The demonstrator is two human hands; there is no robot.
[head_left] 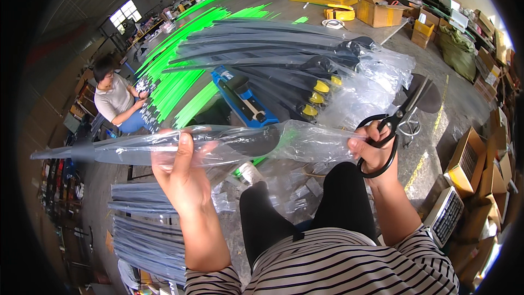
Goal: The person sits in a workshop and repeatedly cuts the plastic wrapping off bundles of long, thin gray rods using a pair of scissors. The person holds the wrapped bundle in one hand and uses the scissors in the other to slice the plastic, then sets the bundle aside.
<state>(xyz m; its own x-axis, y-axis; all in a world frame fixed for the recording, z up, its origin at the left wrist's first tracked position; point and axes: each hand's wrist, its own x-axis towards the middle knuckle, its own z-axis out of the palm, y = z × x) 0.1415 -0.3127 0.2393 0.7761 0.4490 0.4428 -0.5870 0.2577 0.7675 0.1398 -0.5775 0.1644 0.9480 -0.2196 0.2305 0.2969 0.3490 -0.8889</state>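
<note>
A long clear plastic sleeve (311,137) stretches across in front of me, with a slender dark object (254,143) inside it, rounded at its right end. My left hand (186,181) is closed around the sleeve, thumb up. At the right, my right hand (377,153) pinches the sleeve's loose end. That same hand also carries black-handled scissors (405,112), fingers through the handles and blades pointing up and away. Just beyond the sleeve, a blue and black device (244,98) rests on the table.
Bagged dark rods (234,43) lie across the table beside bright green rods (180,71). Another person (115,98) sits at the left with hands at the green rods' ends. More bagged rods (150,240) lie low at the left. Cardboard boxes (376,10) stand far right.
</note>
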